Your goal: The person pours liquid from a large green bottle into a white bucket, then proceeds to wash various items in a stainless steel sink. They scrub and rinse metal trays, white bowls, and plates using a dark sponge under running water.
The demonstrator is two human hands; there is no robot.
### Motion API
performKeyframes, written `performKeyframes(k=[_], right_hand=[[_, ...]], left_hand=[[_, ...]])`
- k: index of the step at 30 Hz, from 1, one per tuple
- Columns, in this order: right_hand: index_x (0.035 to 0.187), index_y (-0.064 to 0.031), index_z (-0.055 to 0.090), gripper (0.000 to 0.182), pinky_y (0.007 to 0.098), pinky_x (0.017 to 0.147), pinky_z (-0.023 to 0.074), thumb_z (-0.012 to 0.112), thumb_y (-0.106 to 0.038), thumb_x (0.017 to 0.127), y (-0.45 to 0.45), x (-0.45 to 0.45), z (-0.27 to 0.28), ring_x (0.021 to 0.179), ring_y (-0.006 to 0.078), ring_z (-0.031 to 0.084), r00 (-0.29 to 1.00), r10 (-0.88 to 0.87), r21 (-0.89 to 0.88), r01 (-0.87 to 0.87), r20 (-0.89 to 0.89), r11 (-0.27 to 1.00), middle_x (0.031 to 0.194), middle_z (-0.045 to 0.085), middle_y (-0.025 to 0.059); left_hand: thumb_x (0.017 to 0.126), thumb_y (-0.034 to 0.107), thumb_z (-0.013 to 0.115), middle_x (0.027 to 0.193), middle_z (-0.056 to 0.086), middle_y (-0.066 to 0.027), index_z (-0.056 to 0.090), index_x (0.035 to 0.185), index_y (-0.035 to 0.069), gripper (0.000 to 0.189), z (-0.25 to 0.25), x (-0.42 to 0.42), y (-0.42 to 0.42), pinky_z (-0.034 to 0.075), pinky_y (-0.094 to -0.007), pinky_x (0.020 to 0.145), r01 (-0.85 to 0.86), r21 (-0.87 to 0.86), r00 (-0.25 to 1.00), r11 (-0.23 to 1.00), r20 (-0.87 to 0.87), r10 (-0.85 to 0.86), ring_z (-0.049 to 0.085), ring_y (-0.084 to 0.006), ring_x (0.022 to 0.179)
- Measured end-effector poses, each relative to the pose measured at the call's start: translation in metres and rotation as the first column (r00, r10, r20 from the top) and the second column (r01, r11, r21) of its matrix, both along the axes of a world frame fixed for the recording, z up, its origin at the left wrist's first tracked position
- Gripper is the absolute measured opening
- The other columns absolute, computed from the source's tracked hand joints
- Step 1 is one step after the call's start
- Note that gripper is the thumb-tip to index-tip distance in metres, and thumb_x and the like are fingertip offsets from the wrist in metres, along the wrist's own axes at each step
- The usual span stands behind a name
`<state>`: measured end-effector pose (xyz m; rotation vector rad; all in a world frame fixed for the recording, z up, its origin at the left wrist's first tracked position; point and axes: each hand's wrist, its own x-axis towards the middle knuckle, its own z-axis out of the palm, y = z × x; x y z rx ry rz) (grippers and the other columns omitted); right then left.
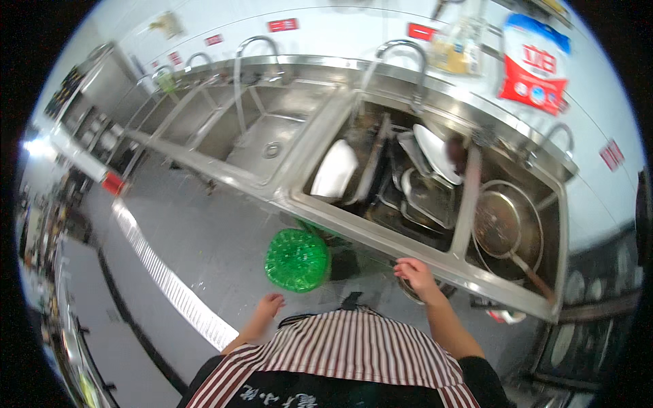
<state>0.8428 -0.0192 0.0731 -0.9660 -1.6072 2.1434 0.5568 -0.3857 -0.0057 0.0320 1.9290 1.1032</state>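
My left hand (pixel 270 306) hangs beside the striped apron (pixel 352 341), just below a green plastic basket or bin (pixel 297 260), with no object visible in it. Near the front edge of the steel sink (pixel 357 232), my right hand (pixel 414 274) is held with its fingers loosely bent and nothing seen in them. Inside that sink lie a white bowl (pixel 335 169), a white plate (pixel 433 150), and several metal trays and pans (pixel 431 196). A round pan with a long handle (pixel 497 224) rests inside a larger round vessel in the right basin.
Further empty-looking basins (pixel 270 137) run to the left, with curved faucets (pixel 403 46) behind. A red, white and blue bag (pixel 534 64) hangs on the tiled wall. A floor drain grate (pixel 173 290) crosses the grey floor. Dark shelves with dishes (pixel 576 306) stand at right.
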Motion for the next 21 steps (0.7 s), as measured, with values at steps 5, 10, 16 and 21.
performKeyframes(k=[5, 10, 16, 21], right_hand=[[0.104, 0.0016, 0.055, 0.022, 0.0275, 0.081, 0.0433, 0.047, -0.012, 0.087, 0.026, -0.005, 0.015, 0.089, 0.0154, 0.056, 0.999, -0.049, 0.308, 0.054, -0.022, 0.950, 0.098, 0.060, 0.0081], [0.108, 0.0020, 0.055, 0.029, 0.0290, 0.088, 0.0394, 0.047, -0.016, 0.087, 0.035, 0.001, 0.006, 0.096, 0.0159, 0.054, 0.984, -0.082, 0.380, 0.016, 0.158, 0.925, 0.103, 0.058, 0.0076], [0.115, 0.0006, 0.051, 0.035, 0.0306, 0.087, 0.0419, 0.050, -0.020, 0.087, 0.062, -0.018, 0.043, 0.100, 0.0185, 0.053, 0.968, -0.018, 0.335, -0.070, 0.251, 0.940, 0.111, 0.056, 0.0089], [0.111, -0.0031, 0.054, 0.032, 0.0301, 0.083, 0.0444, 0.053, -0.019, 0.083, 0.088, -0.041, 0.028, 0.094, 0.0198, 0.058, 0.845, 0.166, 0.306, -0.358, 0.509, 0.882, 0.103, 0.061, 0.0118]], left_hand=[[0.083, 0.011, 0.050, 0.096, 0.061, -0.0107, 0.055, 0.103, -0.001, 0.024, 0.057, -0.023, 0.086, 0.047, -0.0275, 0.068, 0.063, 0.080, 0.970, 0.995, -0.238, -0.043, 0.060, -0.0185, 0.084], [0.083, 0.004, 0.048, 0.091, 0.061, -0.0082, 0.056, 0.099, -0.001, 0.018, 0.073, -0.040, 0.170, 0.046, -0.0280, 0.071, 0.114, 0.417, 0.946, 0.902, -0.323, 0.030, 0.059, -0.0159, 0.079], [0.083, 0.012, 0.052, 0.084, 0.063, -0.0097, 0.059, 0.096, 0.004, 0.017, 0.091, -0.066, 0.257, 0.046, -0.0299, 0.071, 0.340, 0.338, 0.802, 0.877, -0.591, -0.083, 0.060, -0.0187, 0.078], [0.083, 0.015, 0.052, 0.086, 0.062, -0.0120, 0.060, 0.095, 0.007, 0.016, 0.099, -0.077, 0.300, 0.047, -0.0333, 0.071, 0.492, 0.289, 0.703, 0.821, -0.689, -0.178, 0.060, -0.0247, 0.079]])
